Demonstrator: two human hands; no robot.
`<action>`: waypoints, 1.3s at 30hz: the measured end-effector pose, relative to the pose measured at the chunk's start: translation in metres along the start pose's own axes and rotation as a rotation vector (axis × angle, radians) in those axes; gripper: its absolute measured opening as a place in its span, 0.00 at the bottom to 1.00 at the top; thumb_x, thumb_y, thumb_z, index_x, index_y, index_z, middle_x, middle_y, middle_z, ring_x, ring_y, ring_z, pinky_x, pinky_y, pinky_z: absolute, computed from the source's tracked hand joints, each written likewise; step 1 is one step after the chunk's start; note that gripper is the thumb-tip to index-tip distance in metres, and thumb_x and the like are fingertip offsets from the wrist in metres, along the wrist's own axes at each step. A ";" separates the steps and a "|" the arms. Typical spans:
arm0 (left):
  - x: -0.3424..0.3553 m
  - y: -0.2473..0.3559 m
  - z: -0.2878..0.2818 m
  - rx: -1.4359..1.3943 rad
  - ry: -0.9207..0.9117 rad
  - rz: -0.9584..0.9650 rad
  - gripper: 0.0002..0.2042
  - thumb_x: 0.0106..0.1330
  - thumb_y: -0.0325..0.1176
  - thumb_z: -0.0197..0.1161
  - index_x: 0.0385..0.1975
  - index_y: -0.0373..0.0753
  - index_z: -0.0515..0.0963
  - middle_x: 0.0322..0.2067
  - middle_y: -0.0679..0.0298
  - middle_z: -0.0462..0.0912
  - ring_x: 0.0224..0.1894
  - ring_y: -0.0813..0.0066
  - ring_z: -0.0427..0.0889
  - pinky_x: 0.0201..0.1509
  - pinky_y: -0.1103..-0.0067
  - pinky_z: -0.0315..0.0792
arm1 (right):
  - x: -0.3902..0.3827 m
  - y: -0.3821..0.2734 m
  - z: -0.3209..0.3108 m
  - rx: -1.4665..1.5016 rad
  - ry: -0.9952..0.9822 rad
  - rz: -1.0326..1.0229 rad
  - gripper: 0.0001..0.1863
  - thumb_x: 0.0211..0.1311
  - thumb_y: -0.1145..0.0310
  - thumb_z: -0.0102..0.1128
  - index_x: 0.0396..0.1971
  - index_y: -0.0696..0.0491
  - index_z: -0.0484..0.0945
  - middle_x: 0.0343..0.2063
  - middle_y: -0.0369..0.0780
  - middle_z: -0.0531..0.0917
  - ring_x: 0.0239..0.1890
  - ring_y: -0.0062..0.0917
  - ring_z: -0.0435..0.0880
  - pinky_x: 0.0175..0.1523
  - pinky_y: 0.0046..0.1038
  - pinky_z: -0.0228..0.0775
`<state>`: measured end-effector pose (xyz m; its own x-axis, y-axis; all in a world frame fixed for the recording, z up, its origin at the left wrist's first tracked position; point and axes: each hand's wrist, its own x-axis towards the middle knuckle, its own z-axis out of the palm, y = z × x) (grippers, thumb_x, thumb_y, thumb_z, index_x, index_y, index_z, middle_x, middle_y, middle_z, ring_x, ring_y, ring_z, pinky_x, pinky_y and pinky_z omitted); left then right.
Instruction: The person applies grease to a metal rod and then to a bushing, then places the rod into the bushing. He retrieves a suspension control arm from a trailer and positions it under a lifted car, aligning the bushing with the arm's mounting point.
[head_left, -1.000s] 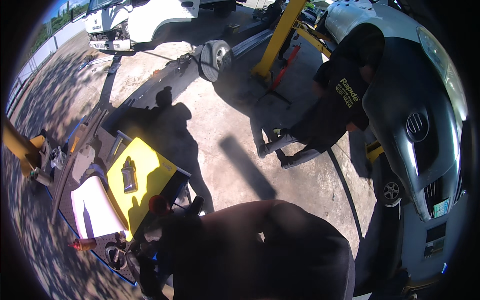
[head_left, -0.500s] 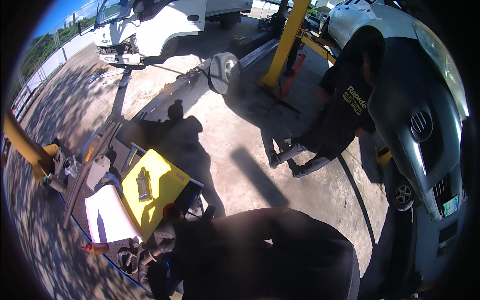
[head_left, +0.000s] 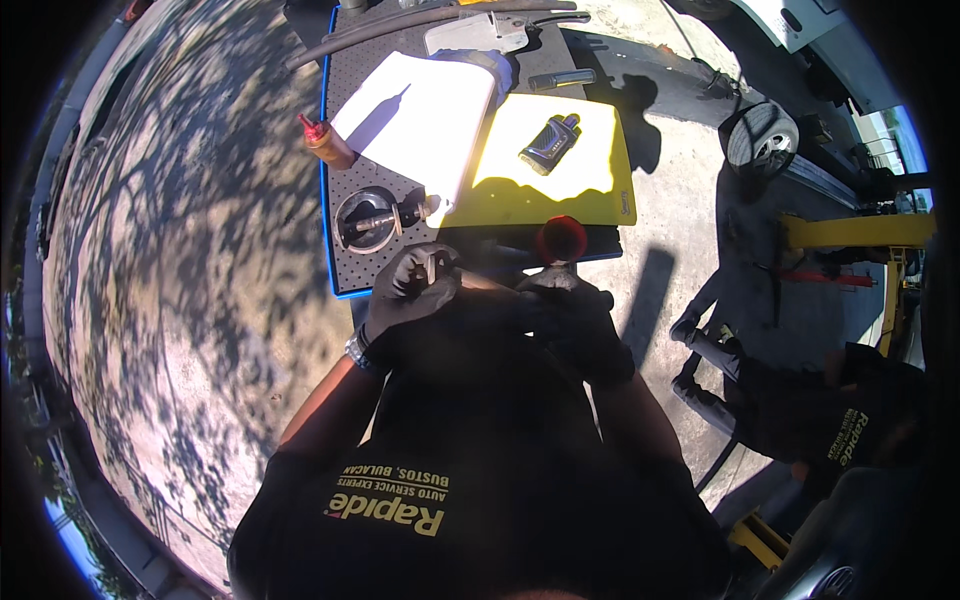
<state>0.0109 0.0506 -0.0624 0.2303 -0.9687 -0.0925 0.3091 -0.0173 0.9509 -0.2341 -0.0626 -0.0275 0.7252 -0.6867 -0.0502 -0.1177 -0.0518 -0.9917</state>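
My left hand [head_left: 410, 285], in a dark grey glove, is closed around a small metal part [head_left: 432, 268] near the table's front edge. My right hand [head_left: 570, 312], also gloved, is curled in shadow to the right of it; what its fingers hold is hard to make out. A round red object [head_left: 561, 240] stands just beyond my right fingers; whether they touch it is unclear. Left of my left hand, a round dish [head_left: 350, 236] holds a metal piece on the perforated table [head_left: 350, 275]. A red-tipped squeeze bottle [head_left: 328, 144] is farther back.
A white sheet [head_left: 425, 105] and yellow folder [head_left: 540, 207] cover much of the table; a dark bottle-shaped object [head_left: 550, 143] lies on the folder. Dark hoses [head_left: 400, 32] lie at the back. To the right are a wheel [head_left: 762, 138], yellow lift post [head_left: 860, 230] and another person [head_left: 800, 400].
My view has swung left and down, so the table is now in front and both hands show. The truck and car have moved toward the right edge.
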 end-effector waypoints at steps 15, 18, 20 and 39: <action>0.007 -0.031 -0.009 1.508 0.156 0.644 0.39 0.65 0.50 0.69 0.76 0.50 0.64 0.64 0.52 0.74 0.66 0.48 0.73 0.66 0.59 0.70 | -0.004 -0.003 -0.036 0.462 0.298 0.020 0.39 0.73 0.66 0.61 0.78 0.57 0.54 0.46 0.45 0.79 0.48 0.28 0.81 0.55 0.37 0.80; -0.009 -0.025 0.030 1.137 -0.060 0.488 0.33 0.67 0.44 0.70 0.70 0.39 0.69 0.57 0.51 0.79 0.55 0.55 0.80 0.60 0.62 0.76 | -0.004 -0.009 -0.003 0.518 0.085 0.384 0.36 0.74 0.72 0.58 0.77 0.57 0.56 0.56 0.47 0.77 0.54 0.29 0.81 0.64 0.35 0.76; -0.014 -0.022 0.054 0.304 -0.207 -0.121 0.26 0.74 0.44 0.62 0.67 0.38 0.70 0.55 0.53 0.81 0.55 0.60 0.82 0.60 0.64 0.79 | -0.006 -0.013 0.007 0.400 -0.002 0.414 0.35 0.73 0.72 0.60 0.76 0.58 0.57 0.59 0.48 0.77 0.58 0.31 0.80 0.67 0.35 0.75; -0.051 -0.021 0.054 0.342 0.222 -0.211 0.15 0.66 0.26 0.73 0.49 0.40 0.76 0.39 0.68 0.81 0.37 0.85 0.79 0.45 0.81 0.76 | 0.071 0.030 -0.114 -1.253 -0.381 -0.544 0.30 0.56 0.43 0.74 0.49 0.52 0.85 0.39 0.42 0.80 0.43 0.38 0.82 0.47 0.37 0.77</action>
<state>-0.0574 0.0873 -0.0617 0.3984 -0.8597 -0.3196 0.0561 -0.3250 0.9440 -0.2638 -0.1952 -0.0474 0.9864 -0.1485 0.0704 -0.1369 -0.9795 -0.1479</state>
